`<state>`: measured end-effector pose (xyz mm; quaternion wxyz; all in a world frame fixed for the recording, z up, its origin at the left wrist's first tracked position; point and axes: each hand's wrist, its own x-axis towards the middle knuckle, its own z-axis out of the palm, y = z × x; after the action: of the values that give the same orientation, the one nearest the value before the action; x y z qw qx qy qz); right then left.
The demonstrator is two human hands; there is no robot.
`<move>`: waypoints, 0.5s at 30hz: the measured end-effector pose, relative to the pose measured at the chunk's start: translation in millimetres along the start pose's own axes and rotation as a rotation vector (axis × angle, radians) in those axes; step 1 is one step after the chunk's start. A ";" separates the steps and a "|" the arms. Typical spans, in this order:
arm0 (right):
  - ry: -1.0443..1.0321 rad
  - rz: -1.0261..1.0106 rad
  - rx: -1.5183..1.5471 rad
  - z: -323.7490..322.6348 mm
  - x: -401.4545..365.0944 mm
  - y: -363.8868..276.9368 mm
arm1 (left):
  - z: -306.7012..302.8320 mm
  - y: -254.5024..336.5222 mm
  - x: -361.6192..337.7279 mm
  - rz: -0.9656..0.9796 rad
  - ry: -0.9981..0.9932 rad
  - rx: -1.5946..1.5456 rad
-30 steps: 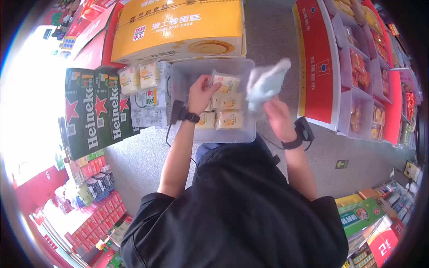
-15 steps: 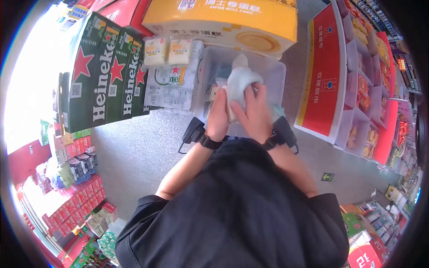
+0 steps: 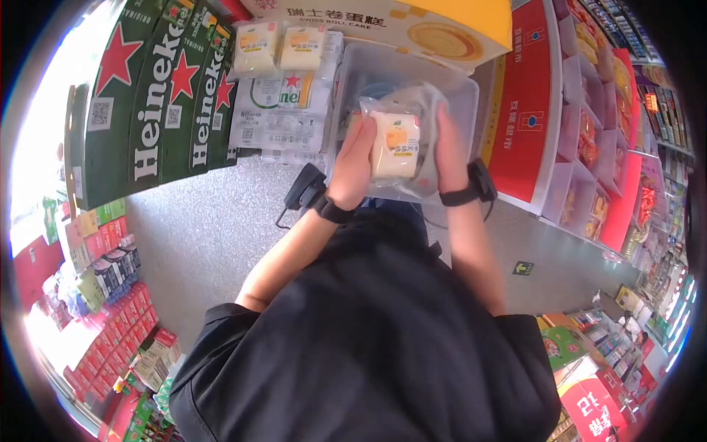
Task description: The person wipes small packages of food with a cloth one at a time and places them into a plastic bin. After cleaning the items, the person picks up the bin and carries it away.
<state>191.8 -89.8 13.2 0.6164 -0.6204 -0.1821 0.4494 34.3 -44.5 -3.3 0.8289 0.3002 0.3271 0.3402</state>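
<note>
Between my two hands, over a translucent plastic bin (image 3: 465,96), is a clear-wrapped white packet (image 3: 395,144) with an orange label. My left hand (image 3: 352,163) presses along its left edge, fingers together. A whitish cloth (image 3: 429,110) lies behind and to the right of the packet. My right hand (image 3: 451,153), blurred by motion, is upright at the cloth's right side; its grip is hard to make out. Two similar wrapped packets, a left one (image 3: 255,48) and a right one (image 3: 302,48), rest on a white printed plastic package (image 3: 283,118) left of the bin.
Green Heineken cartons (image 3: 140,110) stand at the left. Behind the bin is a yellow and white Swiss roll box (image 3: 412,33). To the right, a red display stand (image 3: 526,125) has compartments of snacks. Grey floor (image 3: 206,228) shows below.
The cloth has moved off the packet's front to behind and right of it, uncovering the label. My right hand has shifted right, away from my left. The whole view has shifted slightly.
</note>
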 end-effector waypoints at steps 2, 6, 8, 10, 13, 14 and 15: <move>0.011 0.056 0.328 -4.5 -9.0 -6.8 | 0.1 10.0 -0.4 -0.018 -0.034 -0.015; -0.046 -0.354 -0.244 17.4 -39.9 -13.7 | 5.5 17.7 -1.0 -0.090 -0.076 -0.073; -0.034 -0.691 -0.688 42.9 -35.7 -3.6 | 13.3 14.8 -5.9 -0.098 -0.039 -0.046; -0.039 -0.828 -0.937 50.9 -43.7 3.5 | 16.6 19.7 -10.6 -0.171 0.029 -0.131; -0.072 -0.827 -0.951 58.3 -54.0 2.1 | 20.8 34.0 -5.9 -0.018 -0.022 -0.170; -0.095 -0.821 -0.937 58.2 -62.0 -1.6 | 17.6 33.5 -6.8 0.039 -0.033 -0.133; -0.123 -0.816 -0.923 56.9 -70.6 -3.8 | 14.9 32.5 -9.3 0.097 -0.040 -0.098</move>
<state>111.2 -110.0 49.6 0.3949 -0.6765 -0.6155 0.0872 28.3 -36.5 32.3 0.8316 0.2817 0.2784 0.3894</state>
